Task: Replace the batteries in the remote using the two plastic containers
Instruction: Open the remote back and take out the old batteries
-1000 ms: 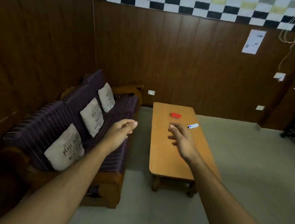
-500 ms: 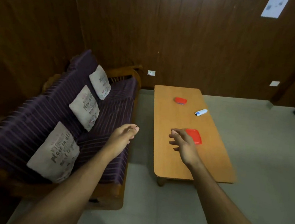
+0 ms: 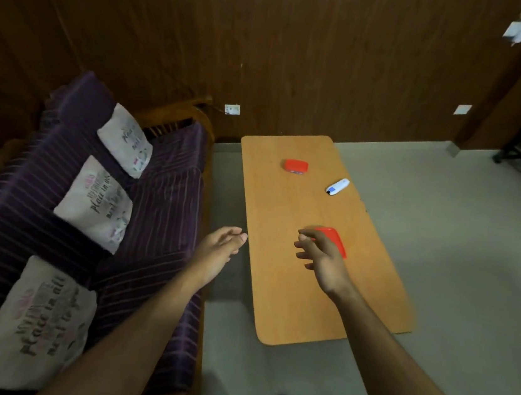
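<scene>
Table (image 3: 289, 299) nearer, red container (image 3: 337, 241) more exposed

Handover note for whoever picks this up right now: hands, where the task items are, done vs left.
Left hand: open, holds nothing, between sofa and table edge.
Right hand: open, fingers loosely curled, holds nothing, in front of the near red container; contact cannot be told.
Far red container and white remote lie apart toward the far end of the wooden table.
Done: nothing visibly started; no batteries in sight.
Left: the whole battery swap.
</scene>
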